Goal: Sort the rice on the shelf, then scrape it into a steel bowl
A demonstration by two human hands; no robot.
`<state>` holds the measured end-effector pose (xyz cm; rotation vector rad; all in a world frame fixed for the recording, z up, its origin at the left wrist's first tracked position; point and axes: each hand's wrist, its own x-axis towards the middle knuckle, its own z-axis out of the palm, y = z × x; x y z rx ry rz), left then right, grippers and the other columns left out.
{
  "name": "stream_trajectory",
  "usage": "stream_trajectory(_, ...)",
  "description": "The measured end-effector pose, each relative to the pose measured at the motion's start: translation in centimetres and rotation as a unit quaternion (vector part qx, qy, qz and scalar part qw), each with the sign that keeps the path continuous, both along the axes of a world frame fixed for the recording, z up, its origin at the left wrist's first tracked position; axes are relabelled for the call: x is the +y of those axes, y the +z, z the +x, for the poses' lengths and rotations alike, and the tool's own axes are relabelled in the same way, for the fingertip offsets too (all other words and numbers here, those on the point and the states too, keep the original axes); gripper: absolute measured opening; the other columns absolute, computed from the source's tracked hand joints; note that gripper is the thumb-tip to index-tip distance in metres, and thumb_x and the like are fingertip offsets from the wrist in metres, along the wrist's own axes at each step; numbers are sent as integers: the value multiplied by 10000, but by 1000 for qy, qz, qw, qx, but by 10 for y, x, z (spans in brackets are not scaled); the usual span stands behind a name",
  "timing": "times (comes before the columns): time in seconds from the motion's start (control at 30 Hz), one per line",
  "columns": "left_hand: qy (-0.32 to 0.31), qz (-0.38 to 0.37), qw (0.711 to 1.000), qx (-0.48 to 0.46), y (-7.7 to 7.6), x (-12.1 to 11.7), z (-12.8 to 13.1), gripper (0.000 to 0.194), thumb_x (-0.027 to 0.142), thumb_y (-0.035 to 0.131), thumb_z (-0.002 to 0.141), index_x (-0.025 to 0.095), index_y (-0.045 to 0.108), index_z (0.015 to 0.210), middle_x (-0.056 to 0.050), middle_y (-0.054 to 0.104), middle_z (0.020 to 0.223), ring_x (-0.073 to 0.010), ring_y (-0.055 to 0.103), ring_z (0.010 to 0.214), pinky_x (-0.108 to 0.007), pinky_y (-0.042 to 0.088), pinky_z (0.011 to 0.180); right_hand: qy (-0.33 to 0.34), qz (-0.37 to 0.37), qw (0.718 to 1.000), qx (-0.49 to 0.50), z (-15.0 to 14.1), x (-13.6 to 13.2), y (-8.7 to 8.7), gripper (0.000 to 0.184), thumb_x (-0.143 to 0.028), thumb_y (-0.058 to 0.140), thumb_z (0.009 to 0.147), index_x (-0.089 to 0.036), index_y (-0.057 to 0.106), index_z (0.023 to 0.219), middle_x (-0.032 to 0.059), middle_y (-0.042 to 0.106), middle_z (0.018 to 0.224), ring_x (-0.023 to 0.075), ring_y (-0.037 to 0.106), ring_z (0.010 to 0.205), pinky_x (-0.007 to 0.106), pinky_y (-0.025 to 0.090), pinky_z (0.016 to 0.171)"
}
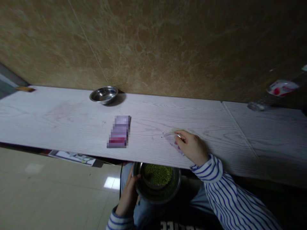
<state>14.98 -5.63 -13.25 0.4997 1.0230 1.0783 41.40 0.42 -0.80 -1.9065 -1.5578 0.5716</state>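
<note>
- watching my left grip (129,191) hold the bowl (157,197): if it loosens, small green beans (158,174) could spill.
- i can't tell whether my right grip (192,145) holds the pale sheet (172,140).

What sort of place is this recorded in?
Indoors, perhaps a home or small eatery: a long wood-grain counter, a metal bowl on it, and a marble-patterned wall behind.

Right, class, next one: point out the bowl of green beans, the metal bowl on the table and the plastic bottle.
Bowl of green beans (158,196): head view, on its near inner wall.
Metal bowl (104,95): head view, on its inside.
Plastic bottle (280,88): head view, on its label.
</note>
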Motion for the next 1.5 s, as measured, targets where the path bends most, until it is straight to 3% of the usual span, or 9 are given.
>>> stream_trajectory(0.27,8,15,1000,17,24,-4,1,613,341,683,840,298,609,1447,-45,679,1422,-324,464,1456,-489,260,1262,43,-9,999,-5,-3,2,5,334,-242,552,929,-166,767,1172,61,797,762,197,721,619,283,534,599)
stream_trajectory(0.43,9,2,1000,1,22,-3,-3,554,318,665,848,338,643,1402,-16,693,1403,-317,480,1445,-497,284,1251,35,-10,999,-39,-9,10,12,334,-213,554,935,-180,771,1187,54,796,770,194,720,643,286,537,642)
stream_trajectory(0.67,13,23,999,25,16,-4,-10,552,349,682,842,338,652,1393,-12,657,1458,-314,430,1484,-469,262,1263,87,-22,996,-18,-12,12,8,319,-220,570,928,-210,780,1168,46,811,838,187,724,660,289,550,660)
stream_trajectory(0.83,24,38,999,28,21,-4,-8,532,324,660,846,338,664,1378,-12,650,1465,-302,426,1486,-496,227,1272,86,-31,995,-29,-20,13,11,324,-232,555,953,-214,772,1193,54,812,851,203,744,737,307,562,718)
stream_trajectory(1.07,27,30,999,18,26,-6,-8,582,316,676,834,324,634,1414,-10,672,1435,-304,453,1468,-467,258,1263,176,-106,979,-2,-36,-2,23,312,-228,578,946,-222,786,1179,52,818,873,193,751,748,317,572,772)
stream_trajectory(1.2,8,24,1000,16,23,-6,-8,585,336,698,819,306,649,1401,-29,674,1430,-325,464,1458,-477,278,1252,230,-120,965,34,-36,-16,22,282,-203,604,921,-228,801,1121,36,820,856,171,755,748,293,569,776)
stream_trajectory(1.27,4,30,999,19,23,-6,-8,565,334,691,829,310,655,1393,-27,668,1439,-319,453,1466,-474,266,1257,214,-106,970,49,-32,-19,17,273,-202,602,920,-227,799,1109,34,819,832,172,759,741,287,572,742)
stream_trajectory(1.43,-1,38,999,32,23,-5,-5,588,356,669,830,324,635,1417,-20,652,1462,-332,452,1465,-481,292,1245,51,-5,998,29,-24,-13,5,319,-224,568,943,-198,758,1198,72,826,859,206,770,744,302,584,688)
stream_trajectory(1.5,-1,31,999,36,22,-5,-4,611,363,670,824,326,620,1432,-23,652,1463,-332,448,1468,-483,292,1245,22,10,1000,-1,-29,-6,5,336,-224,560,952,-187,745,1230,90,831,914,224,781,807,314,591,724)
